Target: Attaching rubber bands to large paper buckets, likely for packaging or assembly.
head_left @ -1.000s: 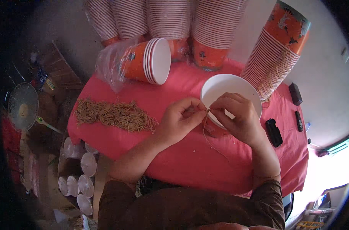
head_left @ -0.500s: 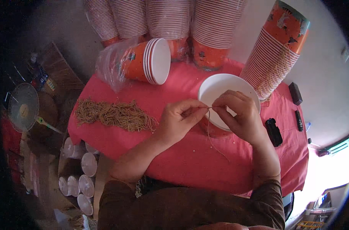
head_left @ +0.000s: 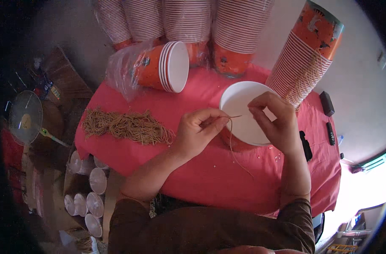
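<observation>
A thin tan string (head_left: pixel 232 127) is being pinched between the thumb and forefinger of the left hand (head_left: pixel 198 134), its fingers curled shut, its tail hanging below them onto the pink tablecloth (head_left: pixel 201 178). A white-lined paper cup (head_left: pixel 244 113) is being gripped at its rim by the right hand (head_left: pixel 274 120), fingers bent closed just beside the string's tip. Both forearms are being held raised from the lower edge, wrists angled inward. Left of the fingers, a heap of cut strings (head_left: pixel 125 126) is lying; beyond them, stacked cups (head_left: pixel 165 65) are resting.
</observation>
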A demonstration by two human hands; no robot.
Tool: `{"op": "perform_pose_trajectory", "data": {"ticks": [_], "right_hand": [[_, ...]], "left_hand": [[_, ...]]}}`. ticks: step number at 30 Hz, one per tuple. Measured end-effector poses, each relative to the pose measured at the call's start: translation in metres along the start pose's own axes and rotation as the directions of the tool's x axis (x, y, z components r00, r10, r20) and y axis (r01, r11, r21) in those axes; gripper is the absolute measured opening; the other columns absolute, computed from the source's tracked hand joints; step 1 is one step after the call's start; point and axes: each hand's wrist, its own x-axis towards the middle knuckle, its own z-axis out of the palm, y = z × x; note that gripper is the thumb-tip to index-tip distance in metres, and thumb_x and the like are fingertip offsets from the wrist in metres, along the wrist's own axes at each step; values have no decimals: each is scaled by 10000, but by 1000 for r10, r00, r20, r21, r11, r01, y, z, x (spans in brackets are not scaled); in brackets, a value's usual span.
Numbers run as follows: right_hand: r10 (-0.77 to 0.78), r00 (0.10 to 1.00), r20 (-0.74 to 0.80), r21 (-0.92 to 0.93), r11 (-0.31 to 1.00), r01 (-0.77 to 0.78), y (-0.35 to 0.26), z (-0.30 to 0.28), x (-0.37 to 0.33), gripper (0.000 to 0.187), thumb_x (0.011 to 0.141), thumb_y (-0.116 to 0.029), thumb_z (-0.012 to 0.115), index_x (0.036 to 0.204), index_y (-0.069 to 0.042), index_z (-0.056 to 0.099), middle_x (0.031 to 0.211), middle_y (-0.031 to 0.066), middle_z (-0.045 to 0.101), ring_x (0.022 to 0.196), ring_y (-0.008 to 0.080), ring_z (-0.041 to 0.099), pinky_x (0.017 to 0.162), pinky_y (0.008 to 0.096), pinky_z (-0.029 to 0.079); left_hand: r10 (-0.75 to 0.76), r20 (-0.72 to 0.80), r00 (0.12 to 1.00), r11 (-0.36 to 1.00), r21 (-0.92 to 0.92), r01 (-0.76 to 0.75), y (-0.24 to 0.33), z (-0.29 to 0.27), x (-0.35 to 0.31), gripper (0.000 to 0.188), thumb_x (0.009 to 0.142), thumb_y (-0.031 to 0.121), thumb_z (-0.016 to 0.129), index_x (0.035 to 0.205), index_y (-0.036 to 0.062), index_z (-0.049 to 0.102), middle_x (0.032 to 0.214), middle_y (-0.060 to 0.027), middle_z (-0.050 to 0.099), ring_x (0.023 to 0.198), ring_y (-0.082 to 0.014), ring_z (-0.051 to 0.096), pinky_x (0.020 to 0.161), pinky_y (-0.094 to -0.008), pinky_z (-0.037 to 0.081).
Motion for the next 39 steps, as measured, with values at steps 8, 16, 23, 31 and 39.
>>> {"op": "perform_pose_trajectory", "data": {"ticks": [8,16,23,31,39], "right_hand": [[-24,993,117,23,1000,21,-5,4,0,165,760,-46,697,909,-9,636,840,129,633,718,268,641,652,362,504],[-26,972,233,-14,999,31,-10,14,-3,168,724,-13,698,874,-9,624,810,99,621,720,236,608,674,337,467],[-114,976,187,-60,990,127,-3,14,-2,100,743,10,660,820,-20,603,769,103,609,724,279,605,663,355,460],[-156,970,187,-183,964,190,0,11,-1,120,763,-108,656,840,-55,580,766,113,567,693,333,588,627,435,473],[-172,960,221,-199,956,217,-6,9,0,117,738,6,652,815,-38,576,750,99,594,695,307,593,638,392,458]], "left_hand": [[-21,21,1000,999,30,21,2,-2,-2,117,877,70,655,973,3,668,815,-11,677,733,-30,580,614,-197,462],[41,30,999,999,20,-42,3,-1,-3,118,875,40,640,986,0,650,857,-41,684,774,-47,609,634,-208,494],[7,48,999,995,-105,-2,1,2,-4,127,869,21,644,991,-9,627,871,-53,679,794,-57,617,666,-213,511],[23,39,999,999,-24,-22,6,-1,-2,105,874,-12,611,979,-15,606,867,-55,664,815,-58,610,680,-208,508],[71,0,997,997,24,-71,-6,-3,-2,98,838,18,661,928,3,625,821,-19,615,731,-48,571,608,-204,456]]}}
